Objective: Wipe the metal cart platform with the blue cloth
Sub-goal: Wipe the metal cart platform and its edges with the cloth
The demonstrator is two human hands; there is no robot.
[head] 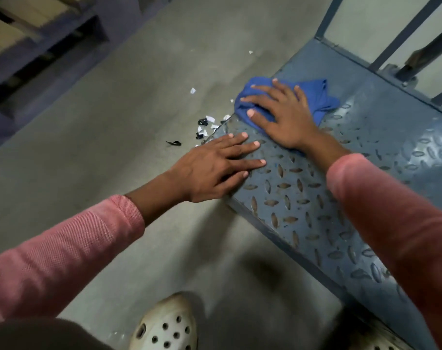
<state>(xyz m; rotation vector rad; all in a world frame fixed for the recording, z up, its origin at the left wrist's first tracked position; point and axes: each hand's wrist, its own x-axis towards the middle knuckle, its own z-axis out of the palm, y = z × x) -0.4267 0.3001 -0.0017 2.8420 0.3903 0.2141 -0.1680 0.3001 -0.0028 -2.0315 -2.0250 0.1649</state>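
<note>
The metal cart platform [316, 198] is blue-grey tread plate running from the lower right toward the upper middle. A crumpled blue cloth [313, 94] lies near its far left corner. My right hand [283, 117] presses flat on the cloth with fingers spread, covering much of it. My left hand [214, 168] rests palm down on the platform's left edge, fingers apart, holding nothing, just short of the cloth.
White paper scraps and black bits [204, 125] litter the concrete floor [113, 137] beside the platform corner. Vertical cart rail bars [401, 34] rise at the far right edge. Shelving [38, 46] stands upper left. A perforated white clog [166, 324] is on the floor below.
</note>
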